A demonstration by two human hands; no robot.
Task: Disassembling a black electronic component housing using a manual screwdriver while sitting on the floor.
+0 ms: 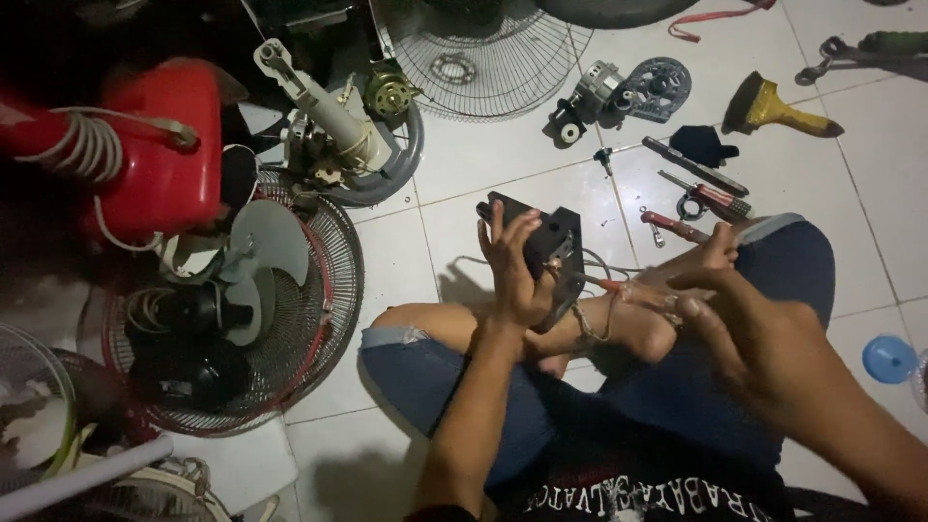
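Two hands work: left hand (512, 275) grasps one black switch box (541, 246), right hand (744, 329) pinches one red-handled screwdriver (619, 288).

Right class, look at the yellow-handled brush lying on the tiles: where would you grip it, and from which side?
Grip the yellow-handled brush by its narrow yellow handle, which points right and slightly down and lies free on the floor tile. Come from above on the right, away from the broad dark bristle end at the left. The handle probably suits a closed hand, and nothing crowds it.
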